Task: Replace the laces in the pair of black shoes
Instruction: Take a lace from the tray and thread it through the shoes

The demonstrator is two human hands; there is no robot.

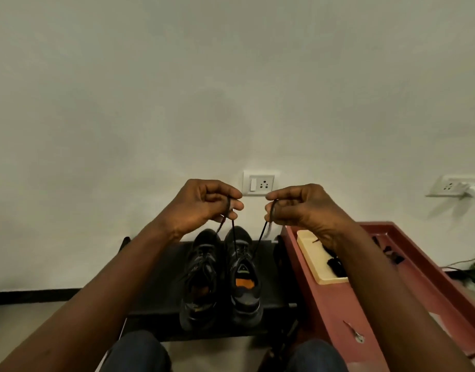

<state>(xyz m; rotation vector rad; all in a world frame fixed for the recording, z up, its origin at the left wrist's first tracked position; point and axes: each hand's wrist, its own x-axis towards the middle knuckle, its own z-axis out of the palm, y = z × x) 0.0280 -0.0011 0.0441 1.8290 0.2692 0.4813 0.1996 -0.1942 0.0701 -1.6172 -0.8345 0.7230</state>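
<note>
Two black shoes stand side by side on a black stool [156, 277], toes toward the wall. The left shoe [200, 280] is laced. From the right shoe [244, 277], with an orange insole, two strands of a black lace [259, 241] rise to my raised hands. My left hand [204, 205] pinches one lace end above the shoes. The other end is pinched in my right hand [303, 206]. More dark laces [337, 264] lie in a cream tray [310, 251] to the right.
A red stool [338, 312] stands right of the black stool and carries the cream tray. A wall socket [260, 183] is behind my hands, another socket with a plug [456, 187] at far right. My knees [140, 353] are at the bottom edge.
</note>
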